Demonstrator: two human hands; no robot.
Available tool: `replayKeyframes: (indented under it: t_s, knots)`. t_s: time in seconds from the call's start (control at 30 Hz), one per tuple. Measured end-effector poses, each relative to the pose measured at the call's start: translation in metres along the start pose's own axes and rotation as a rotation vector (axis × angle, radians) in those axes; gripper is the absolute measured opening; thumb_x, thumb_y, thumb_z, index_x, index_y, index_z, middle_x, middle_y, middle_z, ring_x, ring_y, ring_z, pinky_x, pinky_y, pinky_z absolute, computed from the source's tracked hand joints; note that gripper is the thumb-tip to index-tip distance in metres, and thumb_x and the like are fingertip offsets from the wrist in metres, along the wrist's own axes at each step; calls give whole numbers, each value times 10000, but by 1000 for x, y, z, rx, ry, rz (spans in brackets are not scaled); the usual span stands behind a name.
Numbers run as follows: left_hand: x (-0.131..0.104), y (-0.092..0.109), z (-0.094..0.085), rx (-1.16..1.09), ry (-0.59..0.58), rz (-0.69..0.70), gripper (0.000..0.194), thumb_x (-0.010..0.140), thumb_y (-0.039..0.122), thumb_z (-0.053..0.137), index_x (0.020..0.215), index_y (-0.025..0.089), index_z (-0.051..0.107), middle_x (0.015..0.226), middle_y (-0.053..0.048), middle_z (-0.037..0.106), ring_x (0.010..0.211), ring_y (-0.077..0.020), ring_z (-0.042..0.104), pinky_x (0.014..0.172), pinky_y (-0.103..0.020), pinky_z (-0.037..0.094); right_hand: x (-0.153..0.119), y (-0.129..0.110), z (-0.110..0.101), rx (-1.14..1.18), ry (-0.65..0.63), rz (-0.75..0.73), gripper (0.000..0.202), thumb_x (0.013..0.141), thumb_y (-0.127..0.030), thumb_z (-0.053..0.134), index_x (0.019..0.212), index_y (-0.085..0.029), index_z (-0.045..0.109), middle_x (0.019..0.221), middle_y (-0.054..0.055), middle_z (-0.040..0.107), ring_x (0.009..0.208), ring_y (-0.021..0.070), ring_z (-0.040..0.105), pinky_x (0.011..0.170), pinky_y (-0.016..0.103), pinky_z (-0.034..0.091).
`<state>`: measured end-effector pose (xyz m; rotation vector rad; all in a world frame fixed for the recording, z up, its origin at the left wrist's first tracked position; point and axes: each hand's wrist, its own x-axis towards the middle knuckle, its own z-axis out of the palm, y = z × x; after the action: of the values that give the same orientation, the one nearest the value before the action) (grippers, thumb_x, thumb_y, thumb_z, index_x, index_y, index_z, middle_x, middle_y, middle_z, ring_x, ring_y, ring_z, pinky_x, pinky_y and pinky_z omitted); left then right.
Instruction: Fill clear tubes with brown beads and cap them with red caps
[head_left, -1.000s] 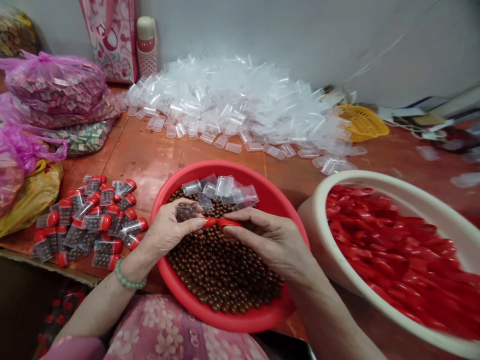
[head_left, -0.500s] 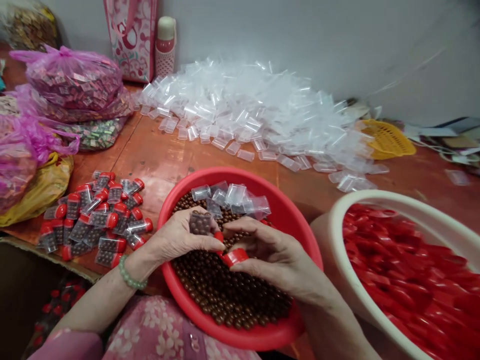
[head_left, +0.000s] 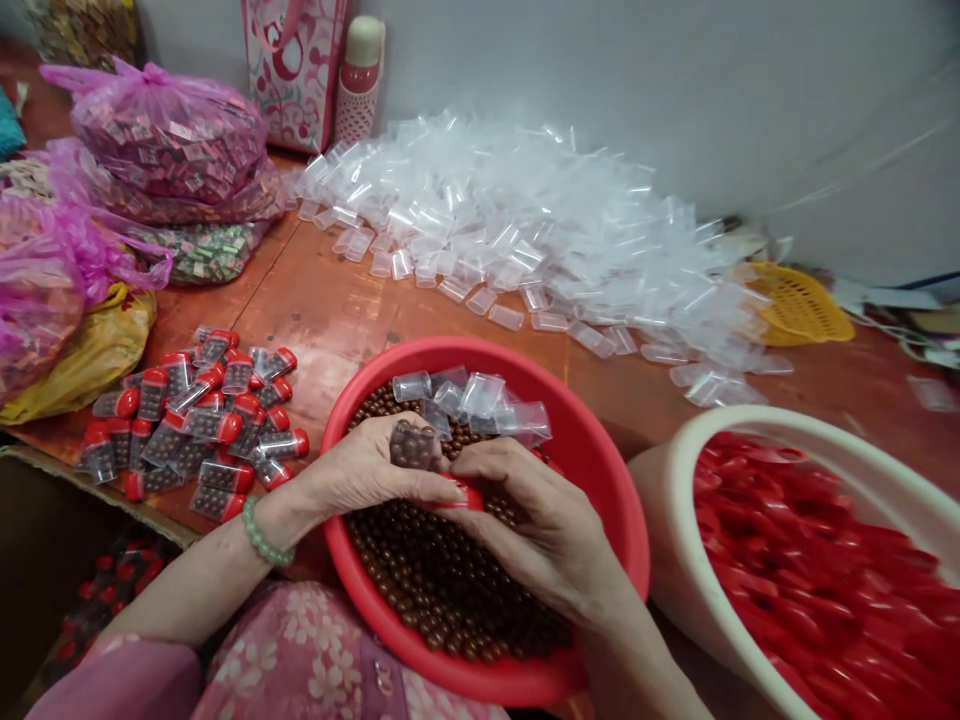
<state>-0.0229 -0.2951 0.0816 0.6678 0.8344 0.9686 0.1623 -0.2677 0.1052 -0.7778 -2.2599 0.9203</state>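
Observation:
My left hand (head_left: 367, 465) is closed on a small clear plastic container (head_left: 414, 446) filled with brown beads. A red cap (head_left: 466, 495) sits between the two hands, under my left thumb tip. My right hand (head_left: 544, 525) has its fingers closed around the cap's other side; how far the cap fits onto the container is hidden. Both hands are above a red basin (head_left: 637, 520) of shiny brown beads (head_left: 420, 590). Several empty clear containers (head_left: 480, 397) lie on the beads at the basin's far side.
Filled, red-capped containers (head_left: 214, 425) lie in a pile at left. Clear containers (head_left: 510, 220) are heaped along the wall. A white tub (head_left: 679, 490) of red caps (head_left: 810, 570) stands at right. Pink bags (head_left: 172, 140), a thermos (head_left: 360, 80) and a yellow basket (head_left: 802, 305) stand farther back.
My right hand has brought the red cap left and up against my left thumb, closing the small gap between the hands. The whole view has shifted slightly.

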Motion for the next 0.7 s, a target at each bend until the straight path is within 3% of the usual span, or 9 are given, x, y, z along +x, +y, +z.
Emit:
replayKeyframes:
  t_s: [0.1,0.2,0.3,0.4,0.5,0.6,0.7]
  knots:
    - [2,-1,-4,-154,-38,-51,572,604,603,789,869,147,570,833,-30,653,672,-117,618,639,-259,512,-4,4,-1,77,49,88,176,822,-203,691,980,-248,628,859,31,638,784,166,608,708,293,520]
    - [4,-1,-8,-302,-128,-101,697,684,790,569,918,135,619,888,-97,700,748,-182,680,681,-308,548,-7,11,-2,200,134,206,155,793,-240,723,936,-257,667,857,34,626,813,181,602,717,317,522]
    - [5,1,-11,-365,-187,-138,772,747,832,408,941,122,642,900,-133,726,828,-228,706,753,-341,550,-9,20,-1,352,285,376,157,738,-313,768,838,-251,665,866,31,618,811,175,609,689,303,536]
    - [3,3,-12,-386,-213,-142,777,757,820,419,979,112,648,935,-152,736,895,-253,708,815,-359,535,-9,27,-3,480,290,498,257,664,-360,821,832,-238,668,919,37,645,836,169,632,695,282,554]
    - [1,3,-13,-401,-243,-131,685,757,742,543,1010,114,648,983,-156,732,939,-264,702,833,-359,528,-10,29,-5,610,210,563,317,667,-404,817,911,-246,691,964,46,677,748,151,644,621,266,563]
    - [-1,1,-14,-379,-270,-110,473,730,443,758,1062,131,631,1030,-136,719,959,-246,700,861,-344,523,-9,26,-7,733,233,618,268,728,-447,766,913,-261,710,1019,52,695,715,143,655,568,256,566]
    - [-3,0,-15,-353,-296,-118,481,652,195,809,1090,137,619,1041,-125,709,973,-242,700,878,-341,523,-5,20,-8,811,299,625,233,701,-420,799,873,-280,728,904,17,715,730,131,666,623,240,574]
